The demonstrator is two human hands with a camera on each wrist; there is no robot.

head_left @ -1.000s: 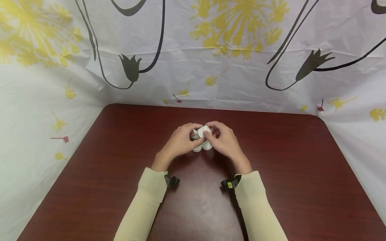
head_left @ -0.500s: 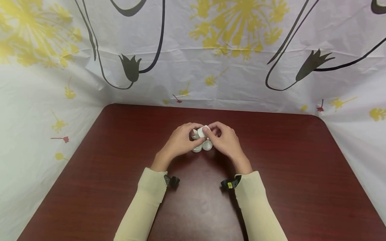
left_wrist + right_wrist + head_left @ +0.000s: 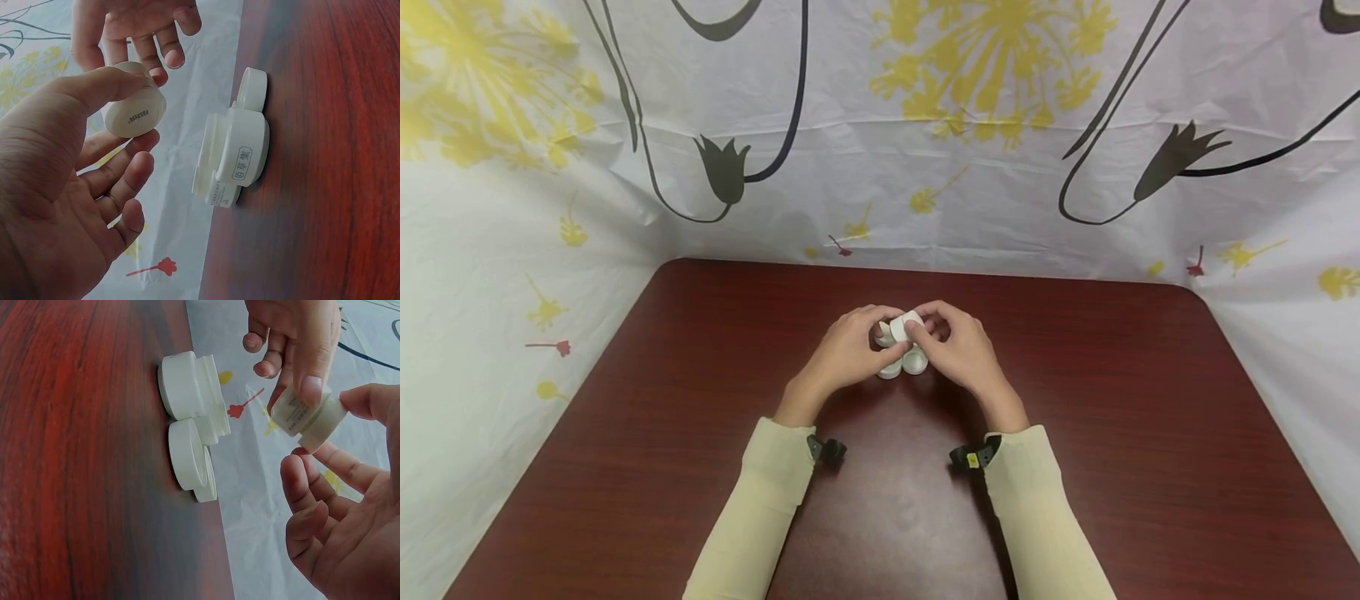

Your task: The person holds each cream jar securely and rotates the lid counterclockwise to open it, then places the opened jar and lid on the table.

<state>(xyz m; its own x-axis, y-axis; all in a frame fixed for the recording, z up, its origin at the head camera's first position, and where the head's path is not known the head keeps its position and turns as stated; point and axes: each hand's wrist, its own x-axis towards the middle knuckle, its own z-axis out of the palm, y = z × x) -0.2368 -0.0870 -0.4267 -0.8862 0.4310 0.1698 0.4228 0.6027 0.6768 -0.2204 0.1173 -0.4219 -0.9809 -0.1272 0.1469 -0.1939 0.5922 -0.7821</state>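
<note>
Between the hands, above the table, is a small white jar (image 3: 289, 412) with a white lid (image 3: 324, 425) on its neck, held tilted. My left hand (image 3: 853, 350) grips the jar's body with thumb and fingers. Thumb and fingers of my right hand (image 3: 961, 346) pinch the lid's rim. Below stands a larger white jar (image 3: 244, 150) without a lid, its threaded neck showing. Another small white jar (image 3: 223, 194) is partly hidden behind it. Two loose white lids lie beside them, a nearer lid (image 3: 186, 453) and one half hidden behind it (image 3: 207, 478).
The dark red wooden table (image 3: 1120, 417) spreads around the hands. Its far edge meets a white curtain (image 3: 940, 192) printed with yellow and grey flowers, which also hangs at both sides. Each wrist wears a black strap camera, such as the left wrist camera (image 3: 829, 452).
My right thumb and fingers have shifted round the lid, and the held jar has tipped slightly. A loose lid below shows more fully. My left hand has stayed nearly in place.
</note>
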